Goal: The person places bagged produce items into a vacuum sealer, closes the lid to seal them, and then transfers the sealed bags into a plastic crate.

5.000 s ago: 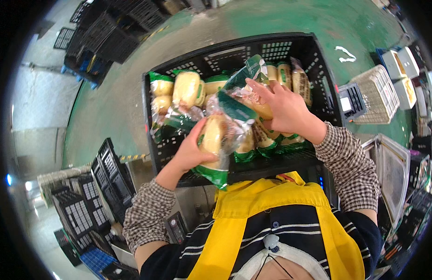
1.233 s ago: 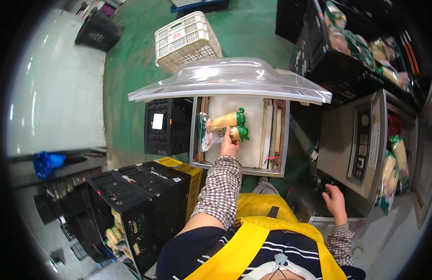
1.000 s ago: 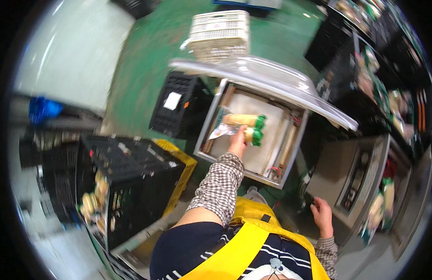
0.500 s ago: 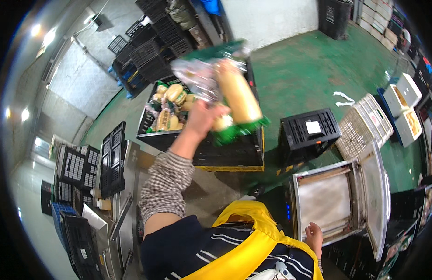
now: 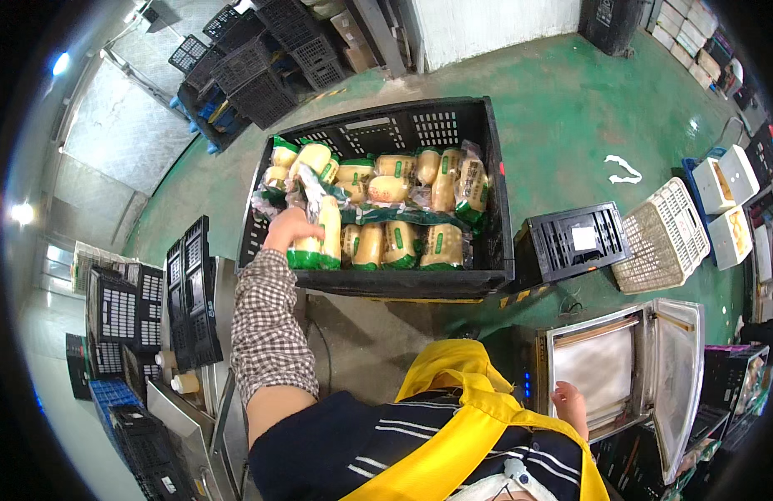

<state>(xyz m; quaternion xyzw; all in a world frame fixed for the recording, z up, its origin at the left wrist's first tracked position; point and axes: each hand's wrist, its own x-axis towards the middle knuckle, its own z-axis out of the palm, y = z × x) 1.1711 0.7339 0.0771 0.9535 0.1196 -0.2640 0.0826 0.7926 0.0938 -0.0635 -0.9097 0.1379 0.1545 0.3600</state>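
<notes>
My left hand (image 5: 288,230) reaches into a big black crate (image 5: 378,282), its fingers closed on a clear, green-ended bag of lotus root (image 5: 330,224). This bag stands tilted against the crate's near left part. Around it, several more bags of pale yellow lotus root (image 5: 389,189) lie in rows, their ends green. On the right, my right hand (image 5: 570,407) is at the near left rim of a steel vacuum sealer (image 5: 543,367), fingers apart and slightly bent, with nothing visible in them. The sealer's clear lid (image 5: 679,376) stands raised, and a pale plate shows inside its chamber.
An upturned black crate (image 5: 578,238) and a white basket (image 5: 664,234) stand on the green floor at right. White foam boxes (image 5: 729,209) lie beyond. Black crates (image 5: 194,292) and a steel bench (image 5: 182,417) line my left side. More crates (image 5: 257,75) are stacked at the back.
My left hand has lowered the lotus root bags from above the crate into its near left part. The view has shifted, showing the crate's whole inside. My right hand stays by the sealer.
</notes>
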